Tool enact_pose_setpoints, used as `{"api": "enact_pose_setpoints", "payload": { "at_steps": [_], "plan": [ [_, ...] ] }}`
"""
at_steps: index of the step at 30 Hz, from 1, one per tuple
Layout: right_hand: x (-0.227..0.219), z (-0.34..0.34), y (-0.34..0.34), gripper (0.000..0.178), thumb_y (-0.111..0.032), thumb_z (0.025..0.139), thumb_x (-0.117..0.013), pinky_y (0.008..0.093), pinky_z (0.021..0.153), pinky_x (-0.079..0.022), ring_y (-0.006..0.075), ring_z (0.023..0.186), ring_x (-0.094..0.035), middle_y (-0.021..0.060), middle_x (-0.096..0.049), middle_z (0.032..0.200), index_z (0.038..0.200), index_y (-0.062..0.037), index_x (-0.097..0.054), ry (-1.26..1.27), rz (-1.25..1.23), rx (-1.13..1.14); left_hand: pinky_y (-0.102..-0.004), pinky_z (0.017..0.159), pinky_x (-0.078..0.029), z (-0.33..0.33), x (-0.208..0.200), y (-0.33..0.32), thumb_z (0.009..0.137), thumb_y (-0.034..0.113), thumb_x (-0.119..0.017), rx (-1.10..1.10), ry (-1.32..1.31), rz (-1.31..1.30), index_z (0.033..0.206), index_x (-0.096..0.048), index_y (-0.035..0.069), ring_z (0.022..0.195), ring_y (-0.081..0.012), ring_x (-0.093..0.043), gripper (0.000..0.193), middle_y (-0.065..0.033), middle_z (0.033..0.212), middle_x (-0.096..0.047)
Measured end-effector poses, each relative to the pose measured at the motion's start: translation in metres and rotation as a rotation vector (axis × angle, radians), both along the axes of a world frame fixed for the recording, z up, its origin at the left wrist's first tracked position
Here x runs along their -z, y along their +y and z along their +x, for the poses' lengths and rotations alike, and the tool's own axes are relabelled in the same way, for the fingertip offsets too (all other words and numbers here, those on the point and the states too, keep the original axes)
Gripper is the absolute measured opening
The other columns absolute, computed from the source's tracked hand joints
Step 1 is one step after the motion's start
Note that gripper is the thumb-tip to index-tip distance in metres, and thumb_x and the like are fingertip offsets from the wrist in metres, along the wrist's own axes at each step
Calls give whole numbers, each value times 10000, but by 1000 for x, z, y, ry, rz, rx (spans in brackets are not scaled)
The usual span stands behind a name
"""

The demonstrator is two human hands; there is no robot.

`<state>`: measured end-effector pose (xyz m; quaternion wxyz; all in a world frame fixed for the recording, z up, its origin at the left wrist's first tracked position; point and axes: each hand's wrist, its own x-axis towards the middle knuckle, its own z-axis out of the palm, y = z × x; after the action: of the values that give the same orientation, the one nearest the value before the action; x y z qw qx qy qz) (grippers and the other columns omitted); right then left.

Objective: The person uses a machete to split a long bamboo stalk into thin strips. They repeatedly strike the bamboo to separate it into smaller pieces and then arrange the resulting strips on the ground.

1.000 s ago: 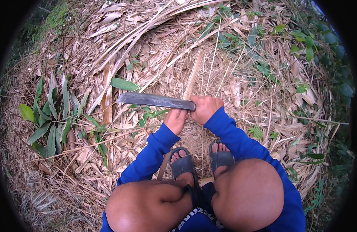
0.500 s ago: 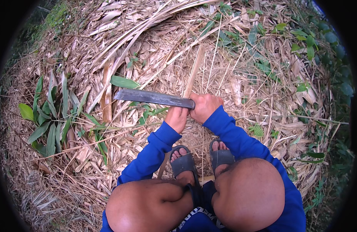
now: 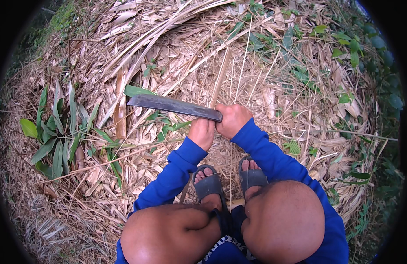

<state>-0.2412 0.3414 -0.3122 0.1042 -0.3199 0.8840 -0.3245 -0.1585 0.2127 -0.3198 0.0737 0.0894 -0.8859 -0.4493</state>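
Right hand [image 3: 234, 120] clenched round machete [image 3: 173, 105], left hand [image 3: 201, 133] curled round strip [image 3: 221, 77]

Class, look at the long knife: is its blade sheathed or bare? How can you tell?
Bare: the long knife shows metal from its tip to the blade's base beside the right hand, with no sheath.

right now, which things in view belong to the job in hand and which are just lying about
In use:
- long knife, right hand closed at its right end
- pale strip behind the blade, left hand close by, fingertips hidden

Just about:
- long dry stalks, top
- leafy green plant, left
- green leaf beyond the blade
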Motion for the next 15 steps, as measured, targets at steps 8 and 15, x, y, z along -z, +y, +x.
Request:
{"api": "enact_pose_setpoints", "payload": {
  "at_steps": [8,15],
  "plan": [
    [-1,2,0,178,-273,807,-623,508,617,-539,408,671,-661,197,-660,700,832,-99,-655,0,20,0,-516,676,-472,-2,-3,3,940,78,-496,-28,-27,40,901,-616,-44,784,-479,-603,177,-297,805,-617],
    [0,1,-2,186,-281,796,-629,509,627,-541,413,667,-659,209,-652,689,823,-100,-661,-3,56,-26,-512,683,-477,3,3,2,930,50,-485,9,53,-84,919,-611,-44,765,-474,-604,157,-298,816,-612]
  ]
}}
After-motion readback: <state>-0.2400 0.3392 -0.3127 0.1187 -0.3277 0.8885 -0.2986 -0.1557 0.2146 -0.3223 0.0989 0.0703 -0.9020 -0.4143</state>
